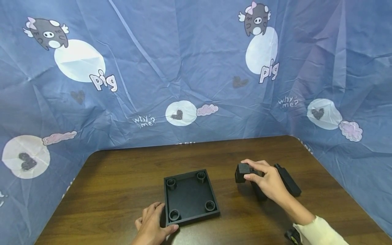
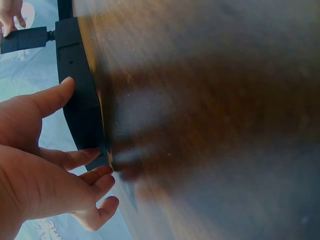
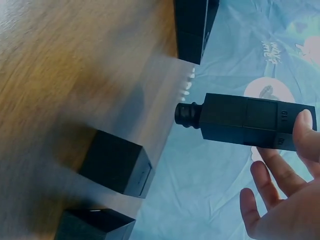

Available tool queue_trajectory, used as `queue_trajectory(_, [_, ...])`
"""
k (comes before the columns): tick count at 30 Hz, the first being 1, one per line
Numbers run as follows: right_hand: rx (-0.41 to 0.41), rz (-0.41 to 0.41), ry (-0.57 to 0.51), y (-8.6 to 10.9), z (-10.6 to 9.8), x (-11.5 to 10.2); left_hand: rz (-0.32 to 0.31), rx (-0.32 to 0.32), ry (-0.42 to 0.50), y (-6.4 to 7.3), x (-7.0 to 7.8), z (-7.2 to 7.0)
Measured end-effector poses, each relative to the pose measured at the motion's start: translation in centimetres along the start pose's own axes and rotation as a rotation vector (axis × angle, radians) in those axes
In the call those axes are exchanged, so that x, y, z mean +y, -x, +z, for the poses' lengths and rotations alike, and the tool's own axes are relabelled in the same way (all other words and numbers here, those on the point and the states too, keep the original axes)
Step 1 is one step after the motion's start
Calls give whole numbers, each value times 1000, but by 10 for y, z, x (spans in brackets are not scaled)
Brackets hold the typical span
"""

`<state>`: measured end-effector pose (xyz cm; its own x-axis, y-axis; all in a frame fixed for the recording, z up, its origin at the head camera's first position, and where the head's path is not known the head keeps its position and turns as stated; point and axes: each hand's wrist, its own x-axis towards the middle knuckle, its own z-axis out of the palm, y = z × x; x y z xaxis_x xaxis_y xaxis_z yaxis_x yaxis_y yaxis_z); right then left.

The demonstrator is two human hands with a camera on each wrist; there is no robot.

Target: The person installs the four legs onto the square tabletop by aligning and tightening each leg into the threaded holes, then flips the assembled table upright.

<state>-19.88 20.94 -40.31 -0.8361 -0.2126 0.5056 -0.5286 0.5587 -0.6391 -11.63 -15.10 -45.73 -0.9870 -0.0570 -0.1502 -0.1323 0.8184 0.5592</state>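
Nearest, left hand (image 1: 153, 223) grips the near-left corner of a matte-black square tray (image 1: 190, 194), low-walled, one round ribbed socket (image 1: 174, 215) per corner, lying on the wooden surface (image 1: 122, 183). To the tray's right, right hand (image 1: 266, 178) pinches a black square-section leg (image 1: 244, 169), ribbed stud (image 3: 187, 115) pointing downward; two similar pieces (image 1: 289, 181) lie near this hand. Farthest, a blue printed curtain (image 1: 190, 75).

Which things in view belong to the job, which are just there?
Likely the job:
square black tray, left hand at its corner
block with ridged stub, in right hand
half-hidden block
far-right block

Just there:
wooden table
printed blue cloth
dark item by pale sleeve, unclear
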Motion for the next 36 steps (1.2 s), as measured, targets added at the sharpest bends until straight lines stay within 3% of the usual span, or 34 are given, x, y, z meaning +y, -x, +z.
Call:
queue_trajectory(21, [31, 105, -25, -23, 3, -18, 48, 29, 12, 2, -2, 1])
queue_trajectory(36, [4, 163, -149, -45, 23, -36, 62, 45, 2, 2, -3, 1])
